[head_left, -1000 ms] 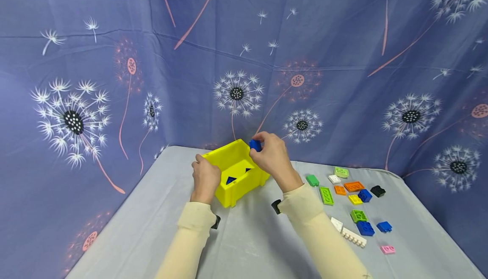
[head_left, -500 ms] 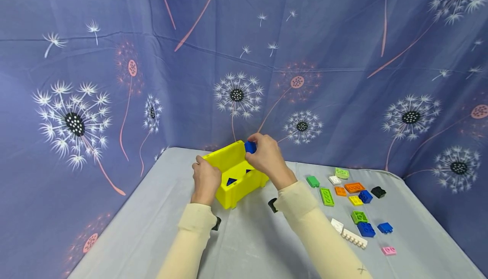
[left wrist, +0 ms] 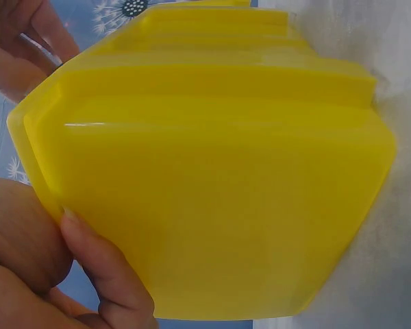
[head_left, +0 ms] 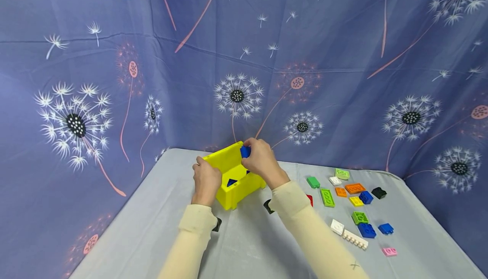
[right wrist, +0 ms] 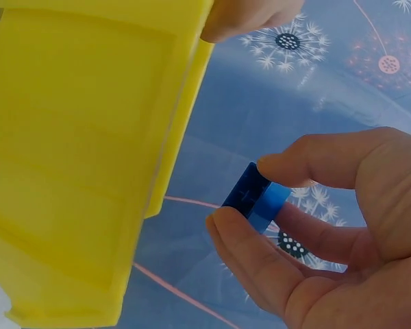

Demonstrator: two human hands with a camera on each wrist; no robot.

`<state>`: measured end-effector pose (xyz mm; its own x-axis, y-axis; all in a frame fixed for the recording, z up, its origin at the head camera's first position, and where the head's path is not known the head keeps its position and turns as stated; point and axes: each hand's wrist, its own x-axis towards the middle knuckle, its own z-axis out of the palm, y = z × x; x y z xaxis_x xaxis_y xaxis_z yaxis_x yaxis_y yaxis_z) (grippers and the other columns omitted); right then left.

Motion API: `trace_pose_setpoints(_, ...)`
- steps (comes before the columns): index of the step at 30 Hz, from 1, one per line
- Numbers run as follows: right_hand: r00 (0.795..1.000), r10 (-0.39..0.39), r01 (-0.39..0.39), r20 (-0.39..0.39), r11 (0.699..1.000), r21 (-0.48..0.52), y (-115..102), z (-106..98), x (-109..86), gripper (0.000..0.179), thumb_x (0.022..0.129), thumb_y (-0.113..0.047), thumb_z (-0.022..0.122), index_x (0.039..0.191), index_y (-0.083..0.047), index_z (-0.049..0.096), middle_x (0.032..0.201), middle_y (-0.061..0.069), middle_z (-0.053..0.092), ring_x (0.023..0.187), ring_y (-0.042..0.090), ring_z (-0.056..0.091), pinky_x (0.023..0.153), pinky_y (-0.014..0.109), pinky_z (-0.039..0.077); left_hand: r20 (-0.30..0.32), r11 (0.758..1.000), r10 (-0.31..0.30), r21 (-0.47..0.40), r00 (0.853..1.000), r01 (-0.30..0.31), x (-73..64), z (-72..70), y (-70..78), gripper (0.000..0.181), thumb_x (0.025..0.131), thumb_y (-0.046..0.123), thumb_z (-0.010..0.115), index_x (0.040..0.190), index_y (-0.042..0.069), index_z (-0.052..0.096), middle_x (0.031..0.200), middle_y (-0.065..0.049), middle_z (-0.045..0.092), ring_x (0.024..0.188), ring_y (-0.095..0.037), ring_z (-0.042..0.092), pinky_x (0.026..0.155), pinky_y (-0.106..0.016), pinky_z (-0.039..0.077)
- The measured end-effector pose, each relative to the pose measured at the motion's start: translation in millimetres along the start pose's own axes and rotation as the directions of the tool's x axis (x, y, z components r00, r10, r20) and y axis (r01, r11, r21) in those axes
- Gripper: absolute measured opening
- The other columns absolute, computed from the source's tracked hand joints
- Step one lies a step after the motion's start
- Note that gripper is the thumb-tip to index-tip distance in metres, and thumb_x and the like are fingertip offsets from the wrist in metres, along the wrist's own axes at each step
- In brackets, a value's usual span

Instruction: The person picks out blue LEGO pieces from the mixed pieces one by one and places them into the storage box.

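A yellow bin (head_left: 241, 189) stands on the table, and my left hand (head_left: 206, 180) grips its left end wall, the thumb lying on the outside in the left wrist view. Between the thumb and fingers of my right hand (head_left: 264, 160) is a blue toy brick (head_left: 245, 151), held above the bin's right end. In the right wrist view the same blue brick (right wrist: 257, 197) is pinched at its edges, apart from the bin wall (right wrist: 75, 157). Inside the bin lies a dark blue piece (head_left: 231, 182); a second one is mostly hidden behind my right hand.
Several loose bricks lie on the right of the table: a long white one (head_left: 355, 239), an orange one (head_left: 355, 188), a light green one (head_left: 327, 197), a blue one (head_left: 367, 230) and a pink one (head_left: 389, 252). A red brick (head_left: 310, 200) shows beside my right sleeve. A patterned curtain (head_left: 324, 58) hangs behind.
My right hand has moved left with the blue brick, from the bin's right edge to over it. A red brick has come into view beside the sleeve. My left hand keeps its grip.
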<state>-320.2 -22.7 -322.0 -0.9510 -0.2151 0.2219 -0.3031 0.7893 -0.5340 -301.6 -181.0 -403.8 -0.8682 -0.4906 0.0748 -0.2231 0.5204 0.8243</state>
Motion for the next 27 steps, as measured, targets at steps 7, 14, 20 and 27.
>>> trace_pose_setpoints(7, 1.000, 0.008, -0.008, 0.007, 1.000, 0.003, -0.8, 7.4, 2.7, 0.052, 0.085, -0.013, 0.080, 0.134, -0.005, 0.065, 0.127, 0.015, 0.062, 0.112, 0.033, 0.062, 0.096, 0.046, 0.057, -0.003, 1.000, -0.009, -0.009, 1.000, 0.009, 0.4, 0.5, 0.6, 0.070, 0.094, 0.005, 0.053, 0.155, -0.008, 0.021, 0.135, -0.036, 0.042, 0.109, -0.050, 0.059, 0.091, -0.054, 0.054)
trace_pose_setpoints(14, 0.999, 0.016, -0.015, 0.028, 1.000, -0.027, -0.1, 14.7, 4.1, 0.051, 0.083, -0.014, 0.080, 0.132, -0.007, 0.066, 0.125, 0.015, 0.063, 0.110, 0.032, 0.061, 0.097, 0.045, 0.057, 0.003, 1.000, -0.019, -0.004, 1.000, 0.019, -0.3, 0.0, 1.6, 0.073, 0.096, 0.007, 0.054, 0.158, -0.007, 0.018, 0.138, -0.036, 0.040, 0.113, -0.050, 0.058, 0.094, -0.055, 0.053)
trace_pose_setpoints(20, 0.999, 0.015, -0.013, 0.046, 0.999, -0.040, 2.2, 21.3, 3.6, 0.049, 0.084, -0.014, 0.079, 0.130, -0.005, 0.067, 0.123, 0.015, 0.064, 0.108, 0.031, 0.062, 0.095, 0.044, 0.058, 0.001, 1.000, -0.018, -0.011, 1.000, 0.018, -0.5, 0.0, 1.7, 0.074, 0.095, 0.006, 0.055, 0.157, -0.008, 0.018, 0.138, -0.036, 0.041, 0.114, -0.050, 0.058, 0.095, -0.055, 0.053)
trace_pose_setpoints(27, 0.998, 0.014, -0.011, 0.061, 0.999, -0.052, 2.9, 27.0, 5.6, 0.050, 0.083, -0.015, 0.080, 0.129, -0.004, 0.067, 0.122, 0.015, 0.065, 0.107, 0.030, 0.062, 0.092, 0.042, 0.059, 0.001, 1.000, -0.027, -0.007, 1.000, 0.027, -0.4, 0.2, 2.6, 0.074, 0.095, 0.006, 0.056, 0.157, -0.007, 0.018, 0.138, -0.036, 0.041, 0.113, -0.050, 0.059, 0.095, -0.055, 0.053)
